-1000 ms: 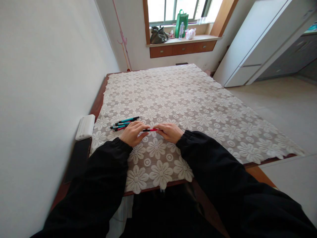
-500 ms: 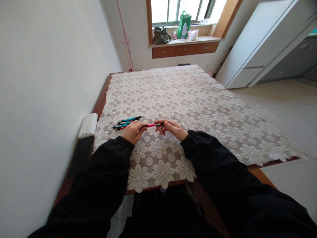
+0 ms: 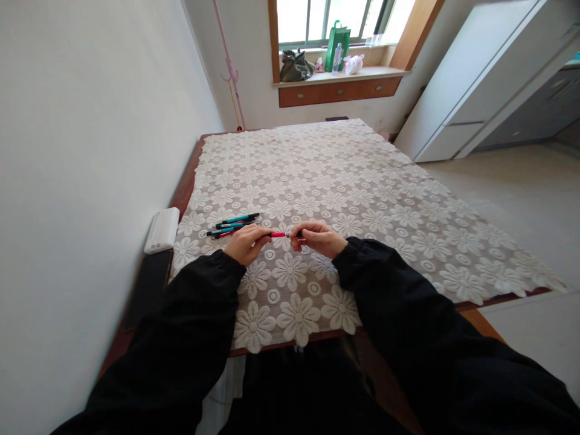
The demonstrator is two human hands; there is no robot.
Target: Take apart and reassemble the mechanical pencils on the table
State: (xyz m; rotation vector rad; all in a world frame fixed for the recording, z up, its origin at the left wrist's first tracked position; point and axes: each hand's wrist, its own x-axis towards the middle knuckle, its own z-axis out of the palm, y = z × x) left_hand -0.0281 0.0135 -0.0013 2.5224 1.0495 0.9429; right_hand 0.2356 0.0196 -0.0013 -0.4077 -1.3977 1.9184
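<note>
Both hands meet low over the near part of the worktop (image 3: 453,241), which is covered by a lace cloth of white flowers; the left hand (image 3: 243,243) pinches one end of a red pen (image 3: 280,234) and the right hand (image 3: 319,239) pinches the other, each grip closed on it, so the pen lies level between them just above the cloth. Just beyond the left hand a small bunch of teal and red pens (image 3: 233,223) rests on the cloth; a white box (image 3: 162,229) sits at the worktop's left edge against the wall.
</note>
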